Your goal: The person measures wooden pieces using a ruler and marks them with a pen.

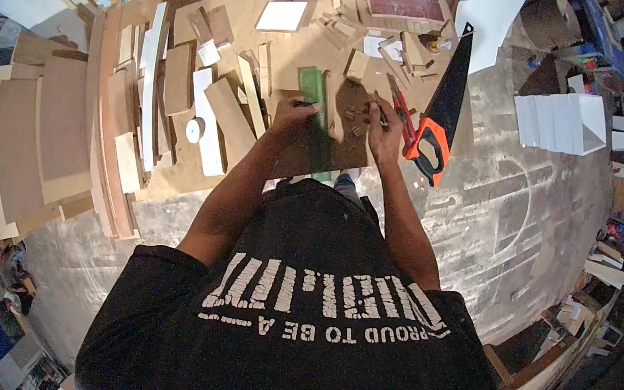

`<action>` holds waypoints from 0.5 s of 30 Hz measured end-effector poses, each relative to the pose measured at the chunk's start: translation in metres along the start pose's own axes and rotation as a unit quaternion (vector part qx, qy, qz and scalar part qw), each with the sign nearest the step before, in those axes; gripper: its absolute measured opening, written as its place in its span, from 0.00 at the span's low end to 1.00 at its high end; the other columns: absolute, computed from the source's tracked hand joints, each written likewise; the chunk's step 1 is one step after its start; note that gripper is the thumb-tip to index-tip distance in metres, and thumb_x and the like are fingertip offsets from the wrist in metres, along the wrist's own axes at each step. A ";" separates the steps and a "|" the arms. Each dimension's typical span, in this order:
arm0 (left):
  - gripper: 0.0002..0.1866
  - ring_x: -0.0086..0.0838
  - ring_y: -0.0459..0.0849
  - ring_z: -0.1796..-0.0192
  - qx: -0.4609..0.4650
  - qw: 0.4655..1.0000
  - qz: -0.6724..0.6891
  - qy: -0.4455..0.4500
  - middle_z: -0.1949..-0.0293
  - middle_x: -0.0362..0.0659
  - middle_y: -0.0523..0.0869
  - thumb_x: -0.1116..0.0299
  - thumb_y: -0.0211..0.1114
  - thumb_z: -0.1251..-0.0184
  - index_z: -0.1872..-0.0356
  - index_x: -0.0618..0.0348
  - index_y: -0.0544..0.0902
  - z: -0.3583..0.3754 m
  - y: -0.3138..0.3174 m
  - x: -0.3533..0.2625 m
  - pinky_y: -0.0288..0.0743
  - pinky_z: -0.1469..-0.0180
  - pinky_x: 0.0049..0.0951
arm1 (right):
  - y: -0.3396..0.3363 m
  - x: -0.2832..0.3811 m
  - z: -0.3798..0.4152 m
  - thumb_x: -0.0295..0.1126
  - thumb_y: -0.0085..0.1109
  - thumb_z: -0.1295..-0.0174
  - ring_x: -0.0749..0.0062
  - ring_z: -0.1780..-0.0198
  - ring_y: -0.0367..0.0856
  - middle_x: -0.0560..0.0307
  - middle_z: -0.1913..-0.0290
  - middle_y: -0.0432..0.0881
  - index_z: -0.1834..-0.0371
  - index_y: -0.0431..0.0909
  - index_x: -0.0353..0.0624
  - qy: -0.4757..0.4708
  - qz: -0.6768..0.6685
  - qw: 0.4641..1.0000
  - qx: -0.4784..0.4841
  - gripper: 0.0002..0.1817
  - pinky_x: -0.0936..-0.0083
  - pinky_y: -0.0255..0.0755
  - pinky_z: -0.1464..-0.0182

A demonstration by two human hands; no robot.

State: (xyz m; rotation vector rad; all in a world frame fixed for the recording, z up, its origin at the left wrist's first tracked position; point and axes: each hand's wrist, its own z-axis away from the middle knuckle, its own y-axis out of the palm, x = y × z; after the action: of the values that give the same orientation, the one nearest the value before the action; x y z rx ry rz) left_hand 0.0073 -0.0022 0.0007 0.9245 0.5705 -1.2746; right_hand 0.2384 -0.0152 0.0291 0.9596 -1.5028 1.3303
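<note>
My left hand is closed at the left edge of a long green strip, which looks like a see-through ruler and points towards my body. On the right, my right hand is pinched above the workbench; what its fingertips hold is too small to name. Just beyond that hand lies a red utility knife. A handsaw with a black blade and orange handle rests at the bench's right edge. Small brown scraps are scattered between my hands.
Wood offcuts and a white strip with a tape roll cover the left side. A white rectangle and a dark red panel lie at the far side. White folded sheets are on the floor at right.
</note>
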 end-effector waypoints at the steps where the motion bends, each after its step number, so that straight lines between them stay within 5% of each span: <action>1: 0.20 0.30 0.87 0.65 -0.001 1.000 0.014 -0.021 0.64 0.44 0.87 0.62 0.79 0.44 0.55 0.65 0.85 0.001 -0.006 0.000 0.83 0.59 0.33 | -0.009 0.002 0.006 0.34 0.56 0.25 0.76 0.55 0.83 0.54 0.56 0.86 0.45 0.80 0.34 0.015 0.012 1.000 0.002 0.15 0.75 0.80 0.54; 5: 0.20 0.31 0.86 0.66 -0.004 0.999 0.034 -0.027 0.64 0.44 0.87 0.63 0.78 0.42 0.54 0.66 0.85 -0.010 -0.021 0.015 0.83 0.60 0.33 | -0.018 -0.009 0.038 0.30 0.60 0.30 0.72 0.52 0.83 0.55 0.54 0.86 0.46 0.80 0.34 -0.004 -0.031 0.999 0.037 0.14 0.73 0.78 0.48; 6: 0.20 0.31 0.86 0.66 -0.007 0.999 0.030 -0.014 0.63 0.44 0.87 0.63 0.78 0.41 0.54 0.66 0.85 -0.008 -0.018 0.013 0.83 0.60 0.33 | -0.015 -0.008 0.044 0.28 0.62 0.34 0.67 0.51 0.84 0.53 0.53 0.86 0.46 0.80 0.36 0.056 -0.068 0.994 0.058 0.14 0.72 0.77 0.45; 9: 0.21 0.31 0.86 0.66 -0.028 0.998 -0.049 0.002 0.63 0.45 0.88 0.62 0.78 0.40 0.53 0.67 0.84 -0.008 -0.010 0.008 0.83 0.60 0.33 | -0.004 -0.007 0.050 0.26 0.64 0.37 0.63 0.50 0.85 0.49 0.52 0.86 0.46 0.80 0.38 -0.035 0.030 0.995 0.088 0.16 0.71 0.77 0.44; 13: 0.23 0.30 0.86 0.65 -0.061 0.996 -0.052 0.023 0.63 0.45 0.88 0.60 0.78 0.41 0.52 0.67 0.84 -0.016 0.000 0.016 0.83 0.60 0.33 | 0.007 -0.003 0.053 0.28 0.64 0.40 0.55 0.50 0.84 0.45 0.48 0.84 0.34 0.75 0.44 -0.048 0.062 0.987 0.140 0.28 0.65 0.77 0.44; 15: 0.21 0.28 0.86 0.65 -0.075 0.995 -0.067 0.026 0.63 0.43 0.88 0.61 0.79 0.41 0.55 0.67 0.86 -0.017 0.005 0.015 0.82 0.60 0.32 | 0.009 -0.010 0.051 0.28 0.64 0.43 0.50 0.40 0.81 0.41 0.39 0.80 0.31 0.73 0.45 -0.039 0.063 0.985 0.158 0.32 0.63 0.74 0.37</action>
State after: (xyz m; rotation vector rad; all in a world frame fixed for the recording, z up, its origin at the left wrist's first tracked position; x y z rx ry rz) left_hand 0.0175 0.0040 -0.0191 0.8065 0.7707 -1.3111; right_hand 0.2265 -0.0649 0.0155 1.1410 -1.4564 1.6754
